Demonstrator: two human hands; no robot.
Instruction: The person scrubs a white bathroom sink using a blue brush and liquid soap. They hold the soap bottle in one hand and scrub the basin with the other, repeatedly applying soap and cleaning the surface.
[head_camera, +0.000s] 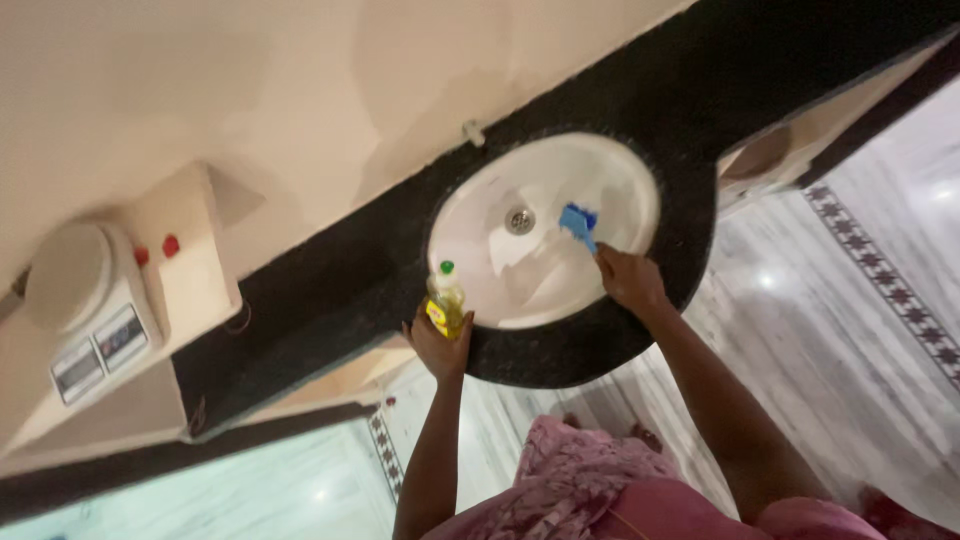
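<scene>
- We hold a small yellow bottle (445, 305) with a green cap in our left hand (440, 345), upright, at the front-left rim of the white sink (620, 180), just over the dark counter (330, 290) edge.
- The fingers of the left hand are wrapped around the lower part of the bottle from below; the cap and the upper body stand free above them.
- The bottle looks like thin plastic, light, and we judge it can give a little when squeezed. If wet or soapy it may be slippery, so the middle of the body is the safest place to hold.
- Our right hand (628, 280) is closed on a blue scrubber (578, 222), which sticks out beyond the fingertips and lies against the inner wall of the sink, on the right side, near the drain (519, 220).
- The scrubber seems soft and light; we cannot tell how exactly the fingers pinch it, because the back of the hand hides them.
</scene>
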